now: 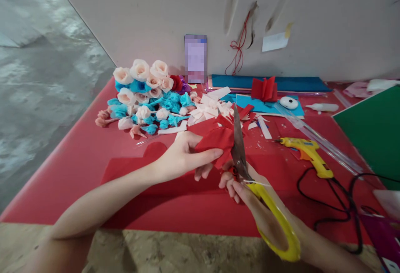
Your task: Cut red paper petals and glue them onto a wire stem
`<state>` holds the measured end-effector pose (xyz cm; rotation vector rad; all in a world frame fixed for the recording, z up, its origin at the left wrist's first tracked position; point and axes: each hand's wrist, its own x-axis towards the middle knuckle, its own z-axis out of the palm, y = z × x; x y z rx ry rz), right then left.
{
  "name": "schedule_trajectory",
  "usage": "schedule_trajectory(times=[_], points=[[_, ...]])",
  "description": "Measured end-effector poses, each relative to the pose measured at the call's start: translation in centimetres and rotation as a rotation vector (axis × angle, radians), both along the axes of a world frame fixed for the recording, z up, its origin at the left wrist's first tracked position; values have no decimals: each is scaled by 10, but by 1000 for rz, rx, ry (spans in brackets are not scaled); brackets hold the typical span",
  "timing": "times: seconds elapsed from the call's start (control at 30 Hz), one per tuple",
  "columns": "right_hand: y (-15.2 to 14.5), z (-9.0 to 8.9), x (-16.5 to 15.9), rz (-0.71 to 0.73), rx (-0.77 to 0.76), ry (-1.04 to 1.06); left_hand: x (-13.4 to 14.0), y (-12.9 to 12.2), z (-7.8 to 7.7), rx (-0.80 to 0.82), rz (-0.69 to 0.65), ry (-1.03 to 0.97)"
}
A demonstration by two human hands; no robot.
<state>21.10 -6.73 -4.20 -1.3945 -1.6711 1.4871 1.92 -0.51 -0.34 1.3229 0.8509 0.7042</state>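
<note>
My left hand [190, 152] pinches a folded piece of red paper [215, 142] between thumb and fingers, above the table. A pair of yellow-handled scissors [240, 148] is in my right hand [237, 187], its handles toward me. The metal blades point away and lie at the right edge of the red paper; whether they are cutting into it I cannot tell. Beneath both hands a larger red sheet [125, 177] lies flat. Red and pale paper scraps [206, 108] are heaped just beyond my left hand.
Paper flowers [140, 71] in cream, blue and pink are piled at the back left. A phone [195, 58] leans against the wall. To the right lie a yellow glue gun [308, 152] with a black cord, a white bottle [323, 107] and a green board [371, 135].
</note>
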Motion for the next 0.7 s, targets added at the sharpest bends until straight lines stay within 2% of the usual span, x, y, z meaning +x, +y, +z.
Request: schedule_trajectory(times=[0.2, 0.5, 0.7], points=[[-1, 4, -4, -109, -78, 39, 1, 0, 0, 31, -1, 9], [-2, 13, -4, -87, -19, 87, 4, -1, -1, -66, -10, -36], [-6, 8, -3, -86, -5, 166, 3, -1, -3, -112, 4, -90]])
